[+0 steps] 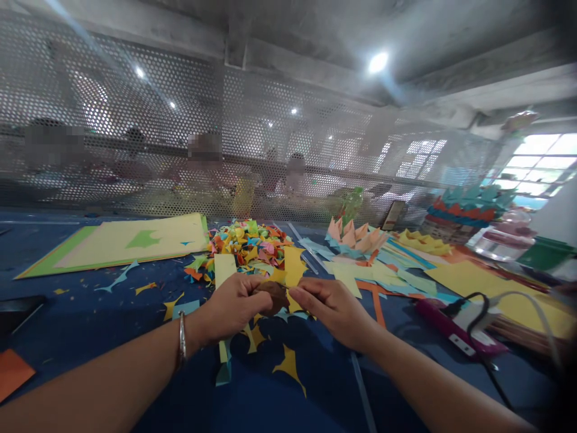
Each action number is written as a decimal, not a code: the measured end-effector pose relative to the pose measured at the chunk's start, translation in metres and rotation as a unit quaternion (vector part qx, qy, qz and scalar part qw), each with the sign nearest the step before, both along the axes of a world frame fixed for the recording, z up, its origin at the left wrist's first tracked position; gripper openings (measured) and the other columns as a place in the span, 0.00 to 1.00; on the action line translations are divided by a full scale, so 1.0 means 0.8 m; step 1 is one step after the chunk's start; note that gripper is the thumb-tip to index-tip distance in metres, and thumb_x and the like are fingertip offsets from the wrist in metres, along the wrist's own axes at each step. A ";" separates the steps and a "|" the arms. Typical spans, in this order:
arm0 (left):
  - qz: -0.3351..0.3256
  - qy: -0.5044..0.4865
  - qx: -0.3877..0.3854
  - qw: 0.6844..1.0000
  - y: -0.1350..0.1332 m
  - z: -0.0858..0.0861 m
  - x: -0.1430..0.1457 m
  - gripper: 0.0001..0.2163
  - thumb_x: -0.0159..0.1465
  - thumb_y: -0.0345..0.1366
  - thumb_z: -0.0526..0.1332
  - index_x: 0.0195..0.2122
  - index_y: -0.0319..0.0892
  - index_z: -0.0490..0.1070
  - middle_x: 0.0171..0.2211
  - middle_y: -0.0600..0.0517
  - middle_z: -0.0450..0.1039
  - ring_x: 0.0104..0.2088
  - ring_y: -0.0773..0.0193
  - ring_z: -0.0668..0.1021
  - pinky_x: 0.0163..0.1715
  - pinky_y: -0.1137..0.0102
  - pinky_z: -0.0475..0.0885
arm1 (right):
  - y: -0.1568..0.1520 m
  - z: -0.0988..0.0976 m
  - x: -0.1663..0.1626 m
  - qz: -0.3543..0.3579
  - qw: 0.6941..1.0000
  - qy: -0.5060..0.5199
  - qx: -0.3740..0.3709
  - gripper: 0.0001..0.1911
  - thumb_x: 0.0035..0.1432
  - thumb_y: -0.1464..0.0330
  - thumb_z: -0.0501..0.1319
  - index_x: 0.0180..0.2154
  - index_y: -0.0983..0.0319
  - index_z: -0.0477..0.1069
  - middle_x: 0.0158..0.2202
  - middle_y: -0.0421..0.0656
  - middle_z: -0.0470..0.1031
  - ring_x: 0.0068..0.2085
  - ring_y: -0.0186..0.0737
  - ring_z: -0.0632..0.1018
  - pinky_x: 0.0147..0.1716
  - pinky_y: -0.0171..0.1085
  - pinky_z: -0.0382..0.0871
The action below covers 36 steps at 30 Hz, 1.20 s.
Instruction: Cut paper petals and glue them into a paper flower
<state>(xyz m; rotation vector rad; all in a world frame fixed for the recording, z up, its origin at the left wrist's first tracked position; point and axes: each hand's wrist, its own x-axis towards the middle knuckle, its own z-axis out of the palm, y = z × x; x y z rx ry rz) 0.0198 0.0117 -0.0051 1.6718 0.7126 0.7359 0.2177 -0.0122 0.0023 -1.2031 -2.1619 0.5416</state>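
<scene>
Gripping a brown piece (273, 299) by its left side, the left hand (232, 304) faces the right hand (336, 308), which pinches the piece's right edge, above yellow scraps (289, 364) on a blue table (252, 412).

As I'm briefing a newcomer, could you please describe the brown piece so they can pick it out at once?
On the dark blue table, find the heap of multicoloured paper scraps. Just on the camera's side of it, the left hand pinches the brown piece, with the right hand beside it. Its dull brown sets it apart from the bright yellow paper nearby.
</scene>
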 end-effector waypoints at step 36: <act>-0.021 0.053 0.068 0.996 0.000 -0.004 -0.005 0.06 0.51 0.30 0.52 0.22 0.41 0.67 0.17 0.59 0.55 0.20 0.71 0.57 0.20 0.71 0.51 | -0.004 0.000 -0.002 0.017 1.000 -0.015 -0.017 0.21 0.63 0.57 0.49 0.21 0.60 0.52 0.21 0.35 0.51 0.23 0.32 0.57 0.22 0.34 0.51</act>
